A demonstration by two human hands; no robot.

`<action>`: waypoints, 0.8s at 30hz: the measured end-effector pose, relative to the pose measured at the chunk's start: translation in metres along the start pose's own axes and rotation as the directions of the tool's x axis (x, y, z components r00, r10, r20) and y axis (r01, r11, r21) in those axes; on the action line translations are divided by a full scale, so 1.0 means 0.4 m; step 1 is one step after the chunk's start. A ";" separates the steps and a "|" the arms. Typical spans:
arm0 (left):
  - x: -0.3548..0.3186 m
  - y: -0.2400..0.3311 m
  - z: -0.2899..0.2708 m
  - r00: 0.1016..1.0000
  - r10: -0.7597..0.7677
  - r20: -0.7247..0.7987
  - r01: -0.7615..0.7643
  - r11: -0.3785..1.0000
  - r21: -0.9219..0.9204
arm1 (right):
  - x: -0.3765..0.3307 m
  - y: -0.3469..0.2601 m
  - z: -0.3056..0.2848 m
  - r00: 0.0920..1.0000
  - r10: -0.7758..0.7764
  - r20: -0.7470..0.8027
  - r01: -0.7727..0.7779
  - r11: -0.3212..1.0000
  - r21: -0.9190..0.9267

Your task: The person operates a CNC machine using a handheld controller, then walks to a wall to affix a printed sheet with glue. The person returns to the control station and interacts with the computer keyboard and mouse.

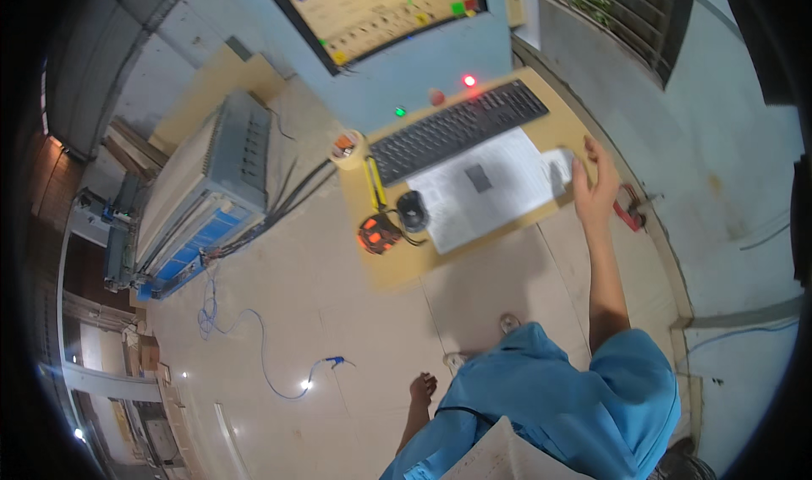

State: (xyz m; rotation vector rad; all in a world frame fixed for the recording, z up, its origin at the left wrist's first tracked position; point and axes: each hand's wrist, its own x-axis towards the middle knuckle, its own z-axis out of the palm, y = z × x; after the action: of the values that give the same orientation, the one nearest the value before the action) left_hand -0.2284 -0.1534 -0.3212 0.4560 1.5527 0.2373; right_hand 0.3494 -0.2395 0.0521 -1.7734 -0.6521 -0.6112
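Observation:
My right hand (595,184) reaches over the right edge of the wooden desk shelf (389,270), fingers apart. Its thumb is beside a small white object (558,169), whose kind is blurred; whether they touch I cannot tell. That object lies at the right end of printed white paper sheets (474,218), with a small dark rectangle (478,178) on them. Low by my side hangs my left hand (423,386), loosely curled, with nothing visible in it. A black keyboard (461,129) runs along the back of the shelf. A black mouse (412,212) sits left of the sheets.
An orange-and-black tape measure (378,234), a yellow cutter (375,182) and a tape roll (347,151) lie at the shelf's left. Above is a screen (381,15). A grey-blue machine (203,192) stands left; a blue air hose (264,345) trails on the floor.

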 end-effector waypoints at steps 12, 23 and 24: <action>-0.107 -0.022 0.180 0.998 0.064 -0.002 -0.063 0.992 0.105 | 0.077 0.165 0.026 0.968 0.132 0.212 -0.129 0.991 -0.028; -0.170 0.187 0.294 0.931 0.359 -0.067 -0.359 0.933 0.013 | -0.129 -0.252 0.319 0.646 -0.374 0.666 0.079 0.900 0.429; -0.182 0.209 0.317 0.912 0.406 -0.052 -0.407 0.913 -0.012 | -0.140 -0.291 0.339 0.594 -0.390 0.703 0.126 0.909 0.397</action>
State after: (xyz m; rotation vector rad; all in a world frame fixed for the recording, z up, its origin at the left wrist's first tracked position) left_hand -0.0927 -0.1265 -0.2252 0.7613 1.4885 0.5913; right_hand 0.2403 -0.0872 0.0556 -1.5955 -1.5490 0.1346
